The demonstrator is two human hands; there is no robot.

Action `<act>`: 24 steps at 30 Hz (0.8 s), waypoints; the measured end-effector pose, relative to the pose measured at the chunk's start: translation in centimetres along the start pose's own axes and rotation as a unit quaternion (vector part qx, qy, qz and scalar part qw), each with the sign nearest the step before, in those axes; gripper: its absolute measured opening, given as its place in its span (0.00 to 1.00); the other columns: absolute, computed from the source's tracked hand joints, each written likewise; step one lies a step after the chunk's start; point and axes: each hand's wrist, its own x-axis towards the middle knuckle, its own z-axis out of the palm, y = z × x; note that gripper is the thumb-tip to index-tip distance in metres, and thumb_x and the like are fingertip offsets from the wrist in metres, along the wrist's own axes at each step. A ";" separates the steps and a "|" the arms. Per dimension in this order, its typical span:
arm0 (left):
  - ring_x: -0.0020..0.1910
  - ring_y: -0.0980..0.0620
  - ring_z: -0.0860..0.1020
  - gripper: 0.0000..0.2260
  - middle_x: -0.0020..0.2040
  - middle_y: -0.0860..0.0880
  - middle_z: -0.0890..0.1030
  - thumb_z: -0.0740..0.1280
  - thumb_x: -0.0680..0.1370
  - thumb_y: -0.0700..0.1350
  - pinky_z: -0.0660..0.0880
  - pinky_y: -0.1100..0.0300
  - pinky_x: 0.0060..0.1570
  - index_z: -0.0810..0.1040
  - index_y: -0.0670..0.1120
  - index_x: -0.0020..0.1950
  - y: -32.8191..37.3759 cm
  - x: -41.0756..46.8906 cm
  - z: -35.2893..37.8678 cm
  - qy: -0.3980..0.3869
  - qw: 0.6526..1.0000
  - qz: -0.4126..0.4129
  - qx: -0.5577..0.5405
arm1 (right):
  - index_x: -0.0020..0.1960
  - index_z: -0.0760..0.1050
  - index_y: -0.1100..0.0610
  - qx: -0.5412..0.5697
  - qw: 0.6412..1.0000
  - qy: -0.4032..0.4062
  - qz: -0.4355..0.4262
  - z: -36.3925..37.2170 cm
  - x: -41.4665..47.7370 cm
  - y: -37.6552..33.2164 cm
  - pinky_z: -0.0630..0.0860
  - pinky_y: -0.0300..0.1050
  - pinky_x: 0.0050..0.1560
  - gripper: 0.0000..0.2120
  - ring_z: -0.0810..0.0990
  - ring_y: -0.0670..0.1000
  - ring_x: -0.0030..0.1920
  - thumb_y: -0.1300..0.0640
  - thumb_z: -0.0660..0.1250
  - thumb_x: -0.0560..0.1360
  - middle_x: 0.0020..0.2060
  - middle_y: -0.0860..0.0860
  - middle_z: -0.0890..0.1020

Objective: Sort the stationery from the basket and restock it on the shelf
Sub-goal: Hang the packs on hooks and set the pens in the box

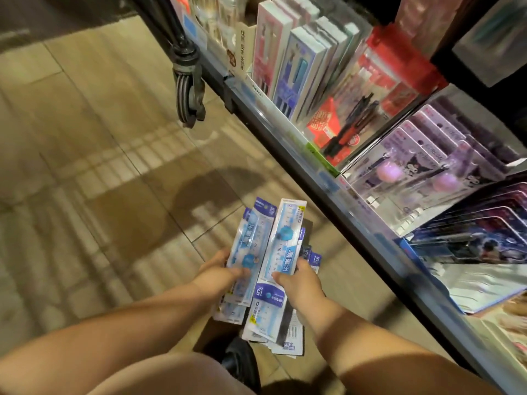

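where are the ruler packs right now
Head view, low centre: the ruler packs are gripped in the left hand and right hand, over the tiled floor, just left of the shelf front edge.

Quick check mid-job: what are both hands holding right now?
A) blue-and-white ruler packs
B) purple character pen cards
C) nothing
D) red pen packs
A: the left hand and right hand each grip blue-and-white ruler packs over the floor, while the red packs and purple cards sit on the shelf.
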 end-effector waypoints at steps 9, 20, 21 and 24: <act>0.40 0.42 0.85 0.18 0.45 0.44 0.86 0.70 0.73 0.34 0.82 0.47 0.40 0.73 0.49 0.60 4.8 -3.5 2.7 -0.061 0.976 0.100 -0.182 | 0.60 0.66 0.49 0.093 0.979 -0.091 -0.157 -5.8 -4.9 -3.7 0.83 0.49 0.43 0.20 0.85 0.51 0.45 0.67 0.67 0.76 0.47 0.53 0.84; 0.51 0.45 0.84 0.23 0.57 0.42 0.83 0.68 0.71 0.38 0.82 0.55 0.43 0.72 0.45 0.65 8.9 -10.9 8.5 -0.251 0.923 0.191 -0.220 | 0.50 0.70 0.43 0.071 0.951 0.073 -0.294 -12.7 -11.6 -3.7 0.80 0.50 0.52 0.15 0.81 0.49 0.50 0.57 0.73 0.72 0.49 0.47 0.80; 0.50 0.45 0.84 0.22 0.56 0.41 0.83 0.67 0.71 0.39 0.82 0.54 0.43 0.72 0.45 0.65 9.6 -11.8 8.7 -0.268 0.920 0.196 -0.209 | 0.50 0.71 0.44 0.072 0.946 0.086 -0.305 -13.4 -12.4 -3.9 0.79 0.45 0.49 0.14 0.80 0.49 0.48 0.57 0.73 0.73 0.47 0.47 0.79; 0.47 0.45 0.84 0.20 0.54 0.39 0.84 0.70 0.69 0.40 0.82 0.51 0.43 0.77 0.42 0.61 11.6 -14.3 9.3 -0.315 0.904 0.231 -0.173 | 0.49 0.72 0.47 0.075 0.925 0.120 -0.353 -15.8 -15.0 -4.6 0.77 0.43 0.43 0.11 0.80 0.54 0.44 0.59 0.72 0.73 0.42 0.49 0.78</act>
